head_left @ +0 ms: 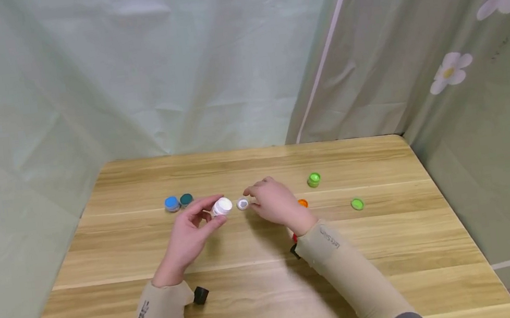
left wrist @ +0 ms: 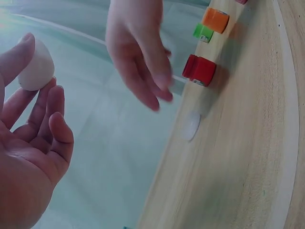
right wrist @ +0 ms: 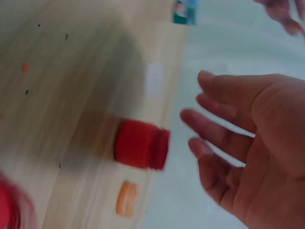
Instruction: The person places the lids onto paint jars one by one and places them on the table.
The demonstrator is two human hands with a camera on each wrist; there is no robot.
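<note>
My left hand (head_left: 187, 235) holds a small white jar (head_left: 222, 206) above the table, pinched between thumb and fingers; the jar also shows in the left wrist view (left wrist: 38, 67). My right hand (head_left: 276, 201) hovers with loosely bent fingers and nothing between them. A round white lid (head_left: 243, 204) lies on the table just left of the right fingertips, apart from them in the left wrist view (left wrist: 191, 126). Below that hand, a red jar (right wrist: 141, 144) stands on the table, mostly covered by the hand and arm in the head view.
A blue-topped jar (head_left: 172, 203) and a dark teal one (head_left: 186, 199) stand together at the left. Farther right are a green jar (head_left: 314, 179), a green lid (head_left: 357, 204) and an orange piece (head_left: 303, 203). An orange jar (left wrist: 215, 20) stands beyond the red one. A curtain (head_left: 207, 70) hangs behind the table.
</note>
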